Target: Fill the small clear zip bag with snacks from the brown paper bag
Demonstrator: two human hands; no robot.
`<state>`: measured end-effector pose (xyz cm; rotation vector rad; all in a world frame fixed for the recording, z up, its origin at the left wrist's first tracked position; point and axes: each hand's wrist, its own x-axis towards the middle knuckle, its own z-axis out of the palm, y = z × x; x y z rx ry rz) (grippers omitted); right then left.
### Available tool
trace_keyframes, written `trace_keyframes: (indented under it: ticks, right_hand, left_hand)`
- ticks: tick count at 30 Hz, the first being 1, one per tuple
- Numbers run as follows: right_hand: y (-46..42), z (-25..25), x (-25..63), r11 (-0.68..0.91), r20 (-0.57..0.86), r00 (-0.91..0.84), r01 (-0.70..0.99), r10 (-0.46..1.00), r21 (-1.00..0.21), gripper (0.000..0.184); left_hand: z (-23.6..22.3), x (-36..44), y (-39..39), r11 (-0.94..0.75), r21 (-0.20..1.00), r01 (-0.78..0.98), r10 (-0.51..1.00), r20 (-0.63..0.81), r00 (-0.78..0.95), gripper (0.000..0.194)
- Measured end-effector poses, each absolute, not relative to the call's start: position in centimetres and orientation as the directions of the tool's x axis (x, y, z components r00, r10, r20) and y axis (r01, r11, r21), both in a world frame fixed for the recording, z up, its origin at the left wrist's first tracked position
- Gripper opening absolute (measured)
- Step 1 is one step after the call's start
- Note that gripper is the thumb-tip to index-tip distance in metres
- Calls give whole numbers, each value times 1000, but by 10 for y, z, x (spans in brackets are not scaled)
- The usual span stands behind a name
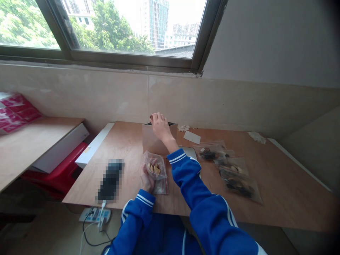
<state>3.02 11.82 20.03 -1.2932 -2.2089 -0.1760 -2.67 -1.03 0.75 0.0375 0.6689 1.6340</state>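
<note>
My left hand (147,180) is shut on a clear zip bag (156,166) holding pale dried slices, low on the wooden table (127,184). Beneath that bag lies a second flat plastic bag (161,186) with a red edge. My right hand (160,126) is raised over the dark opening of a standing kraft paper bag (155,140), pinching a small brown piece (151,117) in its fingertips. Several clear zip bags of dark dried pieces (225,166) lie to the right of my right arm.
A pixelated phone (110,180) lies at the table's left, its cable running down to a power strip (94,215). A white card (191,137) and crumpled tissues (256,137) lie near the wall. Left of the table stand a red stool (58,177) and a second wooden table (32,148).
</note>
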Motion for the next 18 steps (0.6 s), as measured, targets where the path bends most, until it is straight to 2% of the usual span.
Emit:
trace_keyframes:
  ticks: [3,8,14,16,18]
  right_hand:
    - [117,199,35,581,518,-438,801,735,-146,29]
    - [116,198,36,563,530,-393,801,751,-203,28]
    - [106,204,45,584,483,-453,795,749,-162,30]
    - [95,207,51,592,521,-426,781,739,-200,29]
    - [77,208,56,587,585,-340,751,736,-302,26]
  left_hand:
    - [8,-27,-10,-32,446,-894,912,-353,-208,42]
    - [10,-27,-10,-23,453,-891,912,-355,-205,41]
    - [9,-27,-10,-24,488,-872,914,-342,-217,42]
    - [7,-27,-9,-25,492,-870,914,-341,-219,40]
    - [6,-27,-7,-25,492,-870,913,-343,-221,37]
